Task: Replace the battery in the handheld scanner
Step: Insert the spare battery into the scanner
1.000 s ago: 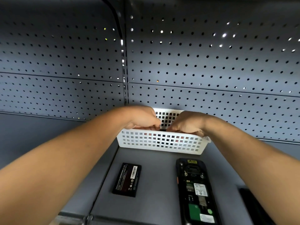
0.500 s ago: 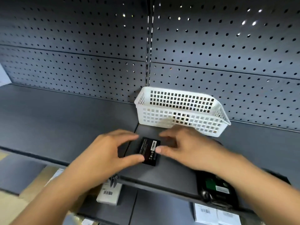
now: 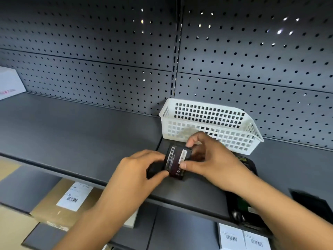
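Observation:
A black battery [image 3: 175, 160] with a white label is lifted slightly off the grey shelf [image 3: 72, 138], tilted up. My left hand [image 3: 138, 170] pinches its left and lower edge. My right hand [image 3: 212, 159] grips its right edge and top corner. The handheld scanner [image 3: 239, 204] lies face down on the shelf to the right with its battery bay open, largely hidden under my right forearm. Only its top end and green inner part show.
A white perforated basket [image 3: 216, 121] stands just behind my hands against the pegboard back wall. A black flat piece [image 3: 310, 201] lies at the right shelf edge. Cardboard boxes [image 3: 66, 201] with barcode labels sit on the lower shelf. A white box [image 3: 9, 83] sits far left.
Both hands came out of the basket, dropped to the battery on the shelf and closed on it. The battery now stands tilted up off the shelf. The camera pulled back.

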### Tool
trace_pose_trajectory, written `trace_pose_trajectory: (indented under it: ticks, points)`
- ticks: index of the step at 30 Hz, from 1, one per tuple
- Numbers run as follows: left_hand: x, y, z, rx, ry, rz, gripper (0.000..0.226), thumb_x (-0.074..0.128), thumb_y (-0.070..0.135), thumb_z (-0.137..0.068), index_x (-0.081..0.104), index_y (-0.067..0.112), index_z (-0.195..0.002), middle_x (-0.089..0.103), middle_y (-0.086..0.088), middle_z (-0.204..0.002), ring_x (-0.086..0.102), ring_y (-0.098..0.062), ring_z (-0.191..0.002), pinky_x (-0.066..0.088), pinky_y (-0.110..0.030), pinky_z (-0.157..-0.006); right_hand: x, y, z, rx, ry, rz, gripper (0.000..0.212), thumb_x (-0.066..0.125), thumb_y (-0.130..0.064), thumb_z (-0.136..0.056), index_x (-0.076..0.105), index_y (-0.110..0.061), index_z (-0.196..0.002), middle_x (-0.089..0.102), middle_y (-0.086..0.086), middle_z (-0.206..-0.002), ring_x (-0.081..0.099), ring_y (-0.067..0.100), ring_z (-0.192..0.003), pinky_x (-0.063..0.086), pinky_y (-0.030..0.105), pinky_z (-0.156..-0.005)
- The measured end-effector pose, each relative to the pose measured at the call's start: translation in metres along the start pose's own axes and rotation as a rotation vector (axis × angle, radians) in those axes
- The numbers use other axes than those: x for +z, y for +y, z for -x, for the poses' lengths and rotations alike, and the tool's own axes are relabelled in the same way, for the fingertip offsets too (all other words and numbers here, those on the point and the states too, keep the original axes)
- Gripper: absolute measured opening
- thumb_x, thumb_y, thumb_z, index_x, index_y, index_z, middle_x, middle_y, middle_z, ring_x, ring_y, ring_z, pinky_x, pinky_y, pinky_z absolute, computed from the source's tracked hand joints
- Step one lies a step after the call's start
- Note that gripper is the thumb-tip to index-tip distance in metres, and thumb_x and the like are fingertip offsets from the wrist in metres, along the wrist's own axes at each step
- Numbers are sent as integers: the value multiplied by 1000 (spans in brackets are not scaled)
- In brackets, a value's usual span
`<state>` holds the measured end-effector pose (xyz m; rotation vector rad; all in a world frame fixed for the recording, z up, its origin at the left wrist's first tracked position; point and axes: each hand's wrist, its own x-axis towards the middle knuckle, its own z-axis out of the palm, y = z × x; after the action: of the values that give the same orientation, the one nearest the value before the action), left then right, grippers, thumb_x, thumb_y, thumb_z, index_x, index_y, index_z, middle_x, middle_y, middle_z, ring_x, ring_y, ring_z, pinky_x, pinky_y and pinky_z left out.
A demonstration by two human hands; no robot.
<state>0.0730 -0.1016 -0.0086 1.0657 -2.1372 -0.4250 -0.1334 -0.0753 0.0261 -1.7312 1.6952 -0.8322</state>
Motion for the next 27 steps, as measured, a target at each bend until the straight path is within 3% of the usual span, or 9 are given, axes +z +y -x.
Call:
trace_pose_trajectory:
  ticks: [3, 6, 12, 15, 18, 21, 27]
  points:
    - [-5, 12, 6, -97, 163, 225, 19, 84, 17, -73, 73, 28, -83, 74, 13, -79, 70, -7, -80, 55, -28, -71, -4, -11, 15, -124, 105, -131, 31, 81, -15, -72, 60, -31, -88, 65, -11, -76, 61, 7, -71, 53, 42, -81]
    - [-7, 19, 15, -78, 184, 340, 19, 83, 13, -73, 72, 26, -82, 76, 9, -84, 72, -14, -83, 58, -36, -73, -5, -18, 33, -210, 120, -134, 22, 81, -14, -71, 66, -26, -83, 67, -1, -82, 60, 11, -72, 52, 40, -78]
    - [-4, 21, 19, -14, 186, 308, 17, 82, 10, -73, 72, 20, -83, 75, 10, -87, 72, -12, -86, 55, -24, -76, -3, -9, 42, -253, 122, -73, 22, 81, -17, -71, 65, -27, -83, 68, 0, -84, 63, 16, -78, 52, 31, -79]
    - [-8, 25, 17, -52, 160, 330, 16, 81, 14, -74, 72, 23, -84, 75, 8, -84, 72, -12, -84, 55, -24, -76, -7, -13, 41, -242, 135, -146, 24, 82, -16, -71, 67, -25, -86, 69, 1, -81, 64, 10, -75, 53, 27, -77]
    - [-18, 34, 8, -202, 55, 652, 19, 79, 18, -76, 71, 19, -92, 76, -1, -78, 72, -12, -74, 56, -23, -74, -17, -21, 34, -199, 124, -431, 26, 75, -19, -73, 69, -17, -98, 74, 3, -77, 63, 8, -60, 54, 22, -60]
    - [-24, 43, -2, -305, -52, 953, 21, 74, 16, -79, 65, 12, -97, 70, -8, -64, 66, -19, -61, 56, -25, -68, -20, -27, 28, -100, 103, -565, 34, 67, -20, -81, 64, -13, -114, 69, 8, -69, 56, 13, -41, 50, 23, -44]
    - [-18, 49, -5, -506, -132, 1175, 18, 67, 20, -76, 68, 7, -89, 61, 1, -54, 60, -16, -52, 58, -27, -59, -9, -22, 30, 218, -53, -800, 13, 62, -17, -89, 66, -8, -98, 65, 17, -78, 58, 13, -37, 49, 21, -34]
